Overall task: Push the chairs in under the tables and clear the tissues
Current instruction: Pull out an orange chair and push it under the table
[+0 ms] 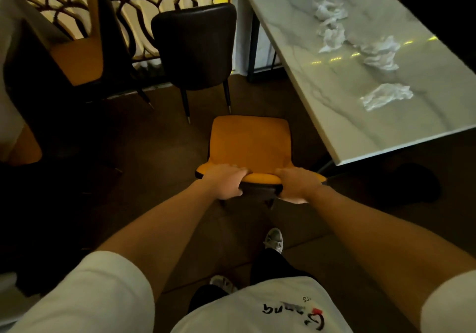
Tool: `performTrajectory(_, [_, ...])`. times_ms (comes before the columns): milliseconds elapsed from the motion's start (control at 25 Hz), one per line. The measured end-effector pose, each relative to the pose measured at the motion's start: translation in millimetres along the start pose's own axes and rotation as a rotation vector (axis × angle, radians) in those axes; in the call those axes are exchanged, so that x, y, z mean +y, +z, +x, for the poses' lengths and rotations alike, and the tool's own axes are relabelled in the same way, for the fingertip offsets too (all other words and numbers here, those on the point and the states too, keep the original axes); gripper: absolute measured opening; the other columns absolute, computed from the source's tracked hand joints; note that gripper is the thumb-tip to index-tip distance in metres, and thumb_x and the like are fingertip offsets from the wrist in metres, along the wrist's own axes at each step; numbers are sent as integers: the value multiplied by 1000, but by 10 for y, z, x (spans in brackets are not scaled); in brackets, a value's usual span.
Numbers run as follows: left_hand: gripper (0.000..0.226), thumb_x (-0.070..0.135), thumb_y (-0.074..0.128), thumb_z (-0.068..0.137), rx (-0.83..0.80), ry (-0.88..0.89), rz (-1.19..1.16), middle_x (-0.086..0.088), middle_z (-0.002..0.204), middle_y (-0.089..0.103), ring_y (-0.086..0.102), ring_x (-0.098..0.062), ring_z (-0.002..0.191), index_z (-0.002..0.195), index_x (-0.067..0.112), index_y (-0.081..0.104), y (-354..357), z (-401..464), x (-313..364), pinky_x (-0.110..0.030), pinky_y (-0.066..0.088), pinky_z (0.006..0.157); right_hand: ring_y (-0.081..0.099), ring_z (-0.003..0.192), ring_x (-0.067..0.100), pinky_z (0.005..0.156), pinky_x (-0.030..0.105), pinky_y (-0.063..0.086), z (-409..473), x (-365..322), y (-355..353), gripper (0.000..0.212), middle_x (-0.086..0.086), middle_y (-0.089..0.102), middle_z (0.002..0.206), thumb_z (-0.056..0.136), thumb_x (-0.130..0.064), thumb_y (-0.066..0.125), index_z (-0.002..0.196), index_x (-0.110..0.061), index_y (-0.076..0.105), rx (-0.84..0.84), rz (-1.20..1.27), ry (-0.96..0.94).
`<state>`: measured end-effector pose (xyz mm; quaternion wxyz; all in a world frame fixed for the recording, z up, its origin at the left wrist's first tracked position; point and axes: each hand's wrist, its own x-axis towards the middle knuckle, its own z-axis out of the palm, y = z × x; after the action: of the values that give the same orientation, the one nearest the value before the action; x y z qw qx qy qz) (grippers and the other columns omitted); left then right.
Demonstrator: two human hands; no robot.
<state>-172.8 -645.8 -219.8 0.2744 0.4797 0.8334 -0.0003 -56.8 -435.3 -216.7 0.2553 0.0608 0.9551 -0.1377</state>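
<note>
Head view, left hand [225, 182] and right hand [296, 184] each grip chair [249, 142] backrest top; tissues [385, 95] on table [322, 80]

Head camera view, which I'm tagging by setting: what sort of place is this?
Probably a restaurant dining room: a marble-look table strewn with crumpled tissues, matching orange-seated chairs, and a decorative screen behind.

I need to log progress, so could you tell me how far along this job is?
Nothing looks finished. In hand: the left hand and right hand grip the orange-seated chair's backrest, clear of the white marble table. Left: the dark-backed chair and crumpled white tissues.
</note>
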Motion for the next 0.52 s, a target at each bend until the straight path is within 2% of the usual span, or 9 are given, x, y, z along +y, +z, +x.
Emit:
performTrajectory(240, [59,47,61,98,12,91,68,-1,128,61,60,-22,108,150,28,40,10,-7,-364,-44,54,90,59,80,13,71,42,58,112,-239,29,38,-9,64,96,85,-42,67,121,-42,56,-19,-6,60])
performTrajectory(360, [65,49,60,98,-26,97,63,0,140,56,56,-22,122,154,30,35,-121,0,-641,-42,50,99,58,84,15,72,37,54,238,-417,-70,34,-9,60,96,88,-36,66,120,-38,55,-33,32,47])
performTrajectory(520, [64,47,65,95,-38,73,55,4,142,55,52,-19,127,152,33,38,-321,11,-1086,-39,44,106,54,81,12,59,28,41,488,-784,-193,54,-11,53,92,91,-26,65,141,-37,47,-8,124,38])
